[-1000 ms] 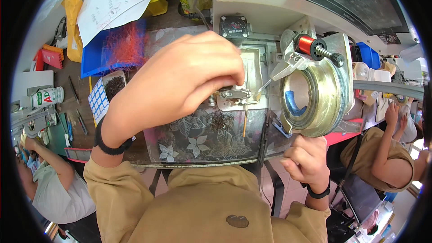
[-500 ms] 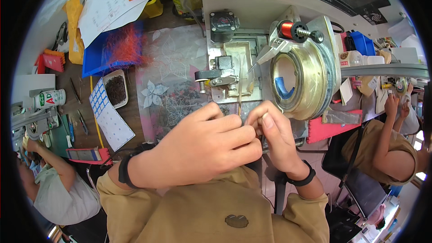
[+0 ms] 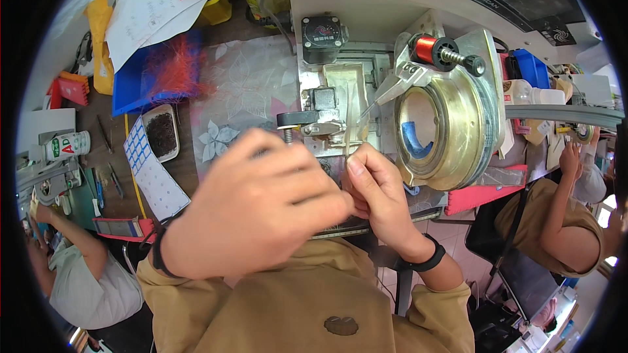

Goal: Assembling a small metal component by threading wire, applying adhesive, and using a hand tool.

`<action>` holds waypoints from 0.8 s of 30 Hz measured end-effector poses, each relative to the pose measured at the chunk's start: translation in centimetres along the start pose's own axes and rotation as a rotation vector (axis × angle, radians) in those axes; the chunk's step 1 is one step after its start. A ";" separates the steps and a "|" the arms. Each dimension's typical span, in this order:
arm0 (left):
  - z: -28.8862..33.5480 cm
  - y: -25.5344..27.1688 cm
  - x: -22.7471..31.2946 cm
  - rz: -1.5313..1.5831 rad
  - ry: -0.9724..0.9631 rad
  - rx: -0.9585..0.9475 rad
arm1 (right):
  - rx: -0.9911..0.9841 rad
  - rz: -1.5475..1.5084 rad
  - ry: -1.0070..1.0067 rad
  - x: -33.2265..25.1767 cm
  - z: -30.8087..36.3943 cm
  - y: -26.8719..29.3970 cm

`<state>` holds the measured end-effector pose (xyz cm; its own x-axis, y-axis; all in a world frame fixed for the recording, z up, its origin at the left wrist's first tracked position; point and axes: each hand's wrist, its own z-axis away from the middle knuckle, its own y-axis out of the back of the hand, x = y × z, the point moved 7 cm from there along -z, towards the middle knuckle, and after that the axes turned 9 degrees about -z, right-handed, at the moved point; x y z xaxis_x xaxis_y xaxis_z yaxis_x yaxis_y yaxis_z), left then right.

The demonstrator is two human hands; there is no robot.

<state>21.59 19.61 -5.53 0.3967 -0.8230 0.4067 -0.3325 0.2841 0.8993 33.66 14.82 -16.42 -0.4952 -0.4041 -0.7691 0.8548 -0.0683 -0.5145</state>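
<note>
My left hand [image 3: 252,199] is raised over the near table edge, smeared by motion, with its fingers bent; whether they hold anything does not show. Beside it, my right hand [image 3: 376,193] is closed, thumb pressed against the bent fingers. What lies in that pinch is hidden. A thin pale rod [image 3: 349,124] runs from the winding machine's metal base down to the right thumb; whether I grip it is unclear. Just beyond my hands stands the machine, with a brass-coloured ring wheel [image 3: 441,140], a spool of red wire [image 3: 430,50] and a black roller clamp [image 3: 301,119].
Left of the machine are a blue bin [image 3: 127,91] of red wire scraps and a white tray [image 3: 175,150] with dark bits. A patterned paper strip [image 3: 157,186] and pliers [image 3: 115,180] lie farther left. Other people sit at both sides.
My left hand has drawn back leftward, away from my right hand, and is now blurred. The right hand has shifted slightly left and stays closed. The view has shifted slightly.
</note>
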 end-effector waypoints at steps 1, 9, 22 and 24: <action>-0.2 0.8 -0.3 0.002 -0.003 -0.001 | 0.015 -0.077 -0.061 0.3 -0.1 0.0; -2.5 4.1 -3.9 -0.093 0.093 0.127 | 0.104 -0.136 -0.032 0.4 -2.9 0.3; -6.2 -0.1 -5.8 0.065 -0.158 0.074 | 0.196 -0.196 0.130 -1.2 -6.0 -0.3; -6.3 0.1 -5.6 0.060 -0.161 0.060 | 0.189 -0.202 0.144 -1.0 -5.9 -0.1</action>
<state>24.74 27.34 -6.67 0.2340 -0.8752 0.4234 -0.4040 0.3086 0.8611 33.11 20.62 -17.81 -0.6632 -0.2329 -0.7113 0.7441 -0.3078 -0.5930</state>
